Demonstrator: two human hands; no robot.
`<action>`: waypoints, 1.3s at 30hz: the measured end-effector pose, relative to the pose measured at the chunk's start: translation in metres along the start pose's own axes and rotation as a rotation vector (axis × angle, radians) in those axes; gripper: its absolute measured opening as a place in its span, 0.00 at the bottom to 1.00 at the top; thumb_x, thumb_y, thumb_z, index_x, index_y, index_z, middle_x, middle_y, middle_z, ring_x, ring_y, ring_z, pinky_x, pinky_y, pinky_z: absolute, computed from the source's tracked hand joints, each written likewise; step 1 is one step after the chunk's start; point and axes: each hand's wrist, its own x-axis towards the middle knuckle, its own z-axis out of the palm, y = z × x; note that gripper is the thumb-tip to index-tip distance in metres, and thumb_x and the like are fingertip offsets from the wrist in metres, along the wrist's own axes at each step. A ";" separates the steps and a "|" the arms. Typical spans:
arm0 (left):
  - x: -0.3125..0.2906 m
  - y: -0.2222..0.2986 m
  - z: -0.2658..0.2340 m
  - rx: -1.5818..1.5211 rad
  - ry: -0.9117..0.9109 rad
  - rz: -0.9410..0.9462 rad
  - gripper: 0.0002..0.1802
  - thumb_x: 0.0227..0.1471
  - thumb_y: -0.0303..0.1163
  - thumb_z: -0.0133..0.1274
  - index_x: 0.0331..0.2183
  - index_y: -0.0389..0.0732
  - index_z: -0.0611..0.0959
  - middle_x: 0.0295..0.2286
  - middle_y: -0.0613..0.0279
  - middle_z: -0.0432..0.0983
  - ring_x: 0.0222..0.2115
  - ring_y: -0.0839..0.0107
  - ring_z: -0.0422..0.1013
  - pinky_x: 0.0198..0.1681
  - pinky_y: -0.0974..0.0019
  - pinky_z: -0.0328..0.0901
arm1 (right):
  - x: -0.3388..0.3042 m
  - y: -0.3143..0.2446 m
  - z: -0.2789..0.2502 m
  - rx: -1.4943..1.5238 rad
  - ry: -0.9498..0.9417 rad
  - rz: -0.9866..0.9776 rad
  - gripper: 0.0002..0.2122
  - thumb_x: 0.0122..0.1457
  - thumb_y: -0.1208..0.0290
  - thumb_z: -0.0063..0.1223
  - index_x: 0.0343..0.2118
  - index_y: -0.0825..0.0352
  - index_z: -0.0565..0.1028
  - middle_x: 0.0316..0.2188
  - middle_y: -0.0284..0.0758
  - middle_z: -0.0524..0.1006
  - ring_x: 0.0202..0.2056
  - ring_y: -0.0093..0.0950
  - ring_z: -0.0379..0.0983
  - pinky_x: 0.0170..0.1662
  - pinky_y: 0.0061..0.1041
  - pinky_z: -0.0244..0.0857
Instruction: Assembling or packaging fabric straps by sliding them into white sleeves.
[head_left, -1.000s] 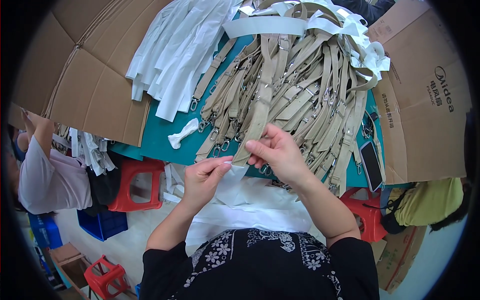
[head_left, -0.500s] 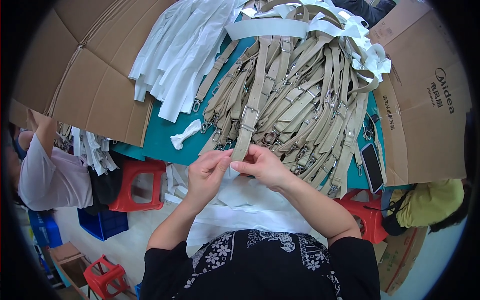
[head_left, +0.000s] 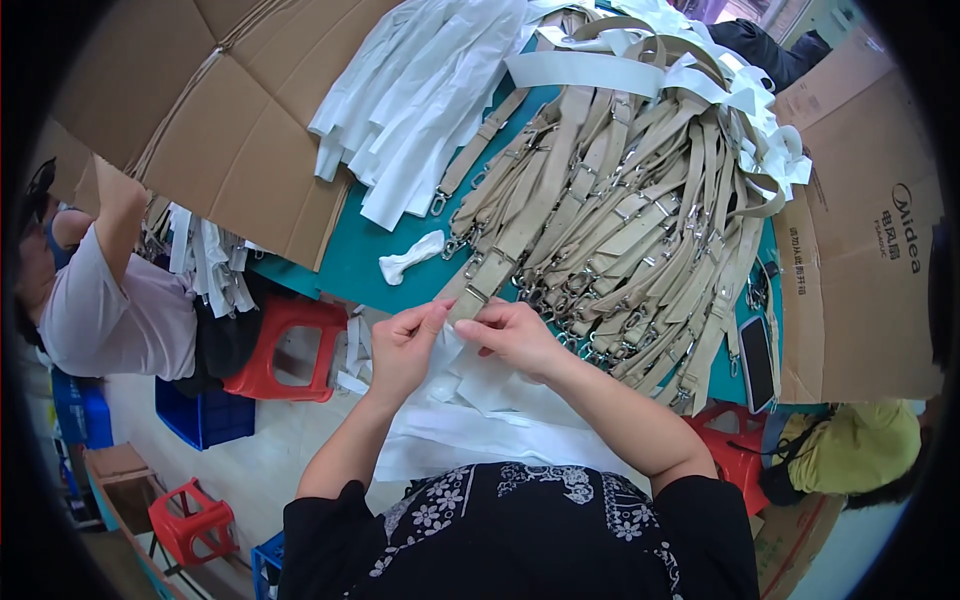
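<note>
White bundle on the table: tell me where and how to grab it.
Pinch the white bundle across its narrow middle, probably best from above and the near left. Both ends look wider than the middle, so that waist should seat a pinch; it lies slanted on the green table, and straps lie close by its right end.

Dark printed lettering (head_left: 907, 230) stands on the brown cardboard (head_left: 850, 330) at right.

The beige straps (head_left: 548, 190) looked matt cloth, their buckles (head_left: 476, 293) shiny metal; toward the surface's (head_left: 350, 262) right edge, a phone (head_left: 756, 362) looked glossy.
</note>
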 end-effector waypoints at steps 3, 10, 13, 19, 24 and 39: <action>-0.007 -0.004 -0.010 0.112 -0.011 0.104 0.12 0.50 0.33 0.50 0.33 0.35 0.80 0.25 0.64 0.76 0.25 0.82 0.66 0.28 0.78 0.61 | 0.009 -0.003 -0.003 0.419 0.173 0.196 0.13 0.56 0.61 0.45 0.34 0.67 0.69 0.28 0.30 0.70 0.27 0.19 0.67 0.30 0.19 0.67; -0.006 -0.006 -0.020 -0.061 -0.068 -0.050 0.12 0.51 0.32 0.49 0.32 0.34 0.80 0.32 0.58 0.76 0.34 0.74 0.69 0.38 0.74 0.62 | 0.001 -0.038 -0.018 0.158 0.057 -0.167 0.11 0.51 0.72 0.53 0.36 0.71 0.73 0.31 0.32 0.75 0.32 0.19 0.70 0.37 0.19 0.65; -0.006 0.001 -0.018 -0.116 -0.098 -0.088 0.12 0.51 0.33 0.49 0.33 0.34 0.80 0.34 0.57 0.75 0.37 0.73 0.68 0.41 0.72 0.61 | 0.001 -0.029 -0.012 0.040 0.026 -0.267 0.10 0.50 0.70 0.55 0.33 0.71 0.75 0.26 0.30 0.75 0.28 0.16 0.69 0.33 0.16 0.64; -0.005 -0.002 -0.015 -0.122 -0.137 -0.019 0.12 0.51 0.32 0.48 0.34 0.34 0.79 0.35 0.58 0.75 0.38 0.73 0.68 0.43 0.72 0.60 | 0.000 -0.030 -0.019 0.032 -0.098 -0.123 0.11 0.49 0.74 0.55 0.35 0.70 0.74 0.33 0.32 0.75 0.35 0.18 0.69 0.40 0.18 0.63; -0.002 -0.006 -0.015 -0.073 -0.212 0.039 0.11 0.51 0.31 0.48 0.35 0.35 0.79 0.34 0.58 0.75 0.38 0.71 0.68 0.43 0.71 0.60 | -0.002 -0.029 -0.031 0.121 -0.297 -0.310 0.10 0.49 0.75 0.54 0.36 0.70 0.74 0.34 0.33 0.74 0.36 0.20 0.69 0.42 0.19 0.62; -0.002 -0.013 -0.003 -0.031 -0.044 0.194 0.12 0.51 0.31 0.49 0.37 0.36 0.79 0.33 0.59 0.73 0.36 0.74 0.67 0.38 0.74 0.61 | 0.000 -0.018 -0.011 -0.367 0.231 -0.023 0.12 0.52 0.66 0.51 0.34 0.69 0.74 0.29 0.31 0.74 0.32 0.17 0.68 0.36 0.19 0.63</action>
